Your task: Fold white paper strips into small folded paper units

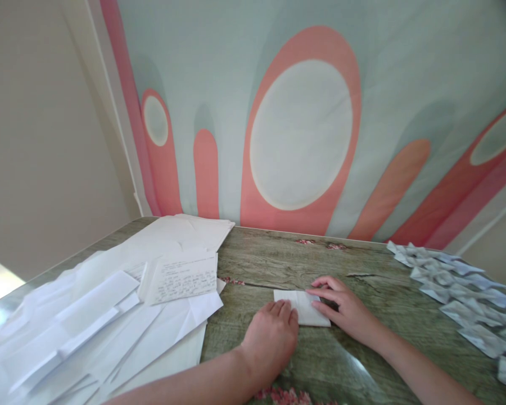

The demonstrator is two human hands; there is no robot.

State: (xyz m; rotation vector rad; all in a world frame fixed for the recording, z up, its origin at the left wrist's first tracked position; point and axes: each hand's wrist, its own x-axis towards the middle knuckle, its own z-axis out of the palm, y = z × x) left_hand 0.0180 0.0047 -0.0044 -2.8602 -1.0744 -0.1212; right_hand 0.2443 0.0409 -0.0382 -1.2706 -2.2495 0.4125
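Fingers (pixel 320 292) of the right hand (pixel 346 308): stretched nearly straight, slightly spread, laid flat with the tips on the right edge of a small folded white paper (pixel 300 306); open, not clasping. Fingers (pixel 283 308) of the left hand (pixel 272 337): bent at the knuckles, held close together, tips pressed down on the paper's near left corner; pressing rather than pinching. Paper itself flat on the table (pixel 257 253), between the two sets of fingertips and partly covered by both. Around the wrists, glossy wood-grain tabletop with small pink flower marks.

Left of the left fingers, near but apart from them, a loose heap of white sheets (pixel 109 320), overlapping and partly creased. On top of the heap, a handwritten note (pixel 184 277), slightly tilted. Well apart to the right of the right fingers, a scattered row of small folded paper pieces (pixel 459 292), running along the table's right side toward the near edge. Beyond the fingertips, past the table's back edge, a pale wall hanging (pixel 299 135) with pink arches and light ovals.
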